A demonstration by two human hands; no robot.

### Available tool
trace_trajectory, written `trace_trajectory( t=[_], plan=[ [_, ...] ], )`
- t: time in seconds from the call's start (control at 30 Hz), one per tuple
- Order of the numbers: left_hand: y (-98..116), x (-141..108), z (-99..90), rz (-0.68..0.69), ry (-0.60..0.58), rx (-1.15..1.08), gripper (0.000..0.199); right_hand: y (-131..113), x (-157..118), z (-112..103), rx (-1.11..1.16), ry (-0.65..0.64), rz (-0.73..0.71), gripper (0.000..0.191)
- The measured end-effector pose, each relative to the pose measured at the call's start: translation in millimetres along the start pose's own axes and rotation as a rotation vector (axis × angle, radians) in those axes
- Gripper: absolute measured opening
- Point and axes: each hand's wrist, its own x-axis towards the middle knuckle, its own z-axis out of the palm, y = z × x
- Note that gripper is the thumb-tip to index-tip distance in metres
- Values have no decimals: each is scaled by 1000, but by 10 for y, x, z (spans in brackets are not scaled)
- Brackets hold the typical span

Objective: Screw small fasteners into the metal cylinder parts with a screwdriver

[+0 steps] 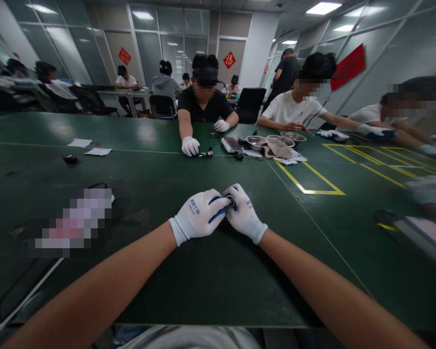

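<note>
My hands meet above the green table [210, 281], both in white gloves with blue palms. Between them is a small round metal piece [231, 201] with a shiny rim and a dark middle; its exact kind does not show. My left hand [199, 215] presses its fingertips against the piece from the left. From the other side my right hand [242, 213] wraps its fingers around it. The lower part of the piece is hidden by the gloves.
Left of me lies a blurred-out flat item [76, 218] with a cable. Papers [98, 151] and a small black object [70, 159] lie beyond. Across the table, a gloved person [207, 106] handles a metal tool [206, 152] near metal bowls [255, 141] and a cloth [276, 148].
</note>
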Motion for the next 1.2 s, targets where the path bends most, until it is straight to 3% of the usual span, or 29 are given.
trace_trajectory(
  t=[0.33, 0.57, 0.83, 1.07, 1.2],
  plan=[
    [22, 46, -3, 5, -69, -39, 33, 32, -21, -28, -43, 10, -50, 14],
    [11, 24, 26, 87, -41, 2, 32, 21, -46, -45, -22, -21, -84, 21],
    [25, 36, 63, 29, -5, -90, 36, 20, -107, -96, -29, 7, -46, 15],
    [54, 33, 100, 17, -33, -79, 38, 65, -191, -142, -268, 97, -40, 10],
    [70, 45, 106, 10, -92, -71, 40, 113, -213, -138, -279, 91, -64, 11]
  ],
)
